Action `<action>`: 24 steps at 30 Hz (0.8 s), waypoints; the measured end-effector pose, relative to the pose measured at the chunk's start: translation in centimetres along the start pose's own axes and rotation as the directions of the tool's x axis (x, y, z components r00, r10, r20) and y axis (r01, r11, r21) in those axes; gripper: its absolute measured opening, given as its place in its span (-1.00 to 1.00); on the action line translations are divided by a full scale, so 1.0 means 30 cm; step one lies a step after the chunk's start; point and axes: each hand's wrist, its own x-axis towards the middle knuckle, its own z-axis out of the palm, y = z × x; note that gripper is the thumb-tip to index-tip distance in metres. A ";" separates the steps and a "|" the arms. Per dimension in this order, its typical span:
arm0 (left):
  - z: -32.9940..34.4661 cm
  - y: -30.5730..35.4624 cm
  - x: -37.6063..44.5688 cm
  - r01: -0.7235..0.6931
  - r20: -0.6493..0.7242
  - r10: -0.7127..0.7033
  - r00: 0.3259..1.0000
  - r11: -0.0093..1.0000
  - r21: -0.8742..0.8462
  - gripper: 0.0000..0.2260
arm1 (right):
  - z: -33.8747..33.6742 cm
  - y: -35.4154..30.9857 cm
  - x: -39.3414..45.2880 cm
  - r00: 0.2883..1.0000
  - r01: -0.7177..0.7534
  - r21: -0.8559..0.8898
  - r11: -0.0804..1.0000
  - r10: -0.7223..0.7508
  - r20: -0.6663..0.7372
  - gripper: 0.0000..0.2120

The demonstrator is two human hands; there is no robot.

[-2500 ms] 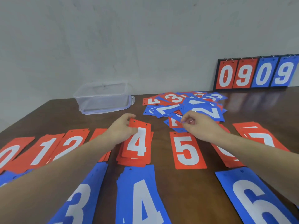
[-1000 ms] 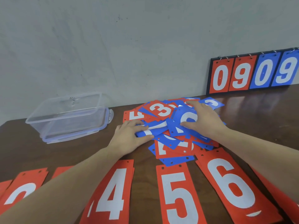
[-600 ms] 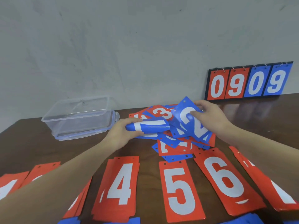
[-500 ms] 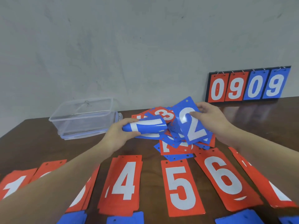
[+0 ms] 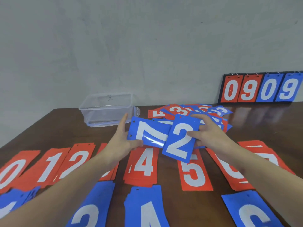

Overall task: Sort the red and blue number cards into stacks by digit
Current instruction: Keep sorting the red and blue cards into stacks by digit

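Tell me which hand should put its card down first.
Probably the left hand: its blue 7 lies beneath the right hand's blue 2, but no blue 7 stack is visible. The blue 2's stack is hidden too.

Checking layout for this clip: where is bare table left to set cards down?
Bare dark wooden table lies left of the clear plastic box, and right of the unsorted card pile below the black scoreboard. The near rows of red and blue stacks are crowded.
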 end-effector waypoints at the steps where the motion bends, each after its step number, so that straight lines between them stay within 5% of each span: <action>1: -0.011 -0.003 -0.018 0.009 -0.014 -0.009 1.000 1.000 -0.019 -0.03 | 0.012 -0.001 -0.012 1.000 -0.001 0.005 1.000 0.001 0.011 -0.55; 11: -0.170 -0.024 -0.182 0.050 -0.213 -0.098 0.972 0.974 -0.221 -0.75 | 0.147 -0.018 -0.080 0.998 -0.009 -0.070 0.998 0.013 0.063 -0.69; 24: -0.458 -0.045 -0.426 -0.001 -0.384 -0.124 0.915 0.951 -0.310 -0.67 | 0.504 -0.030 -0.147 0.971 -0.034 -0.143 0.989 0.066 0.229 -0.84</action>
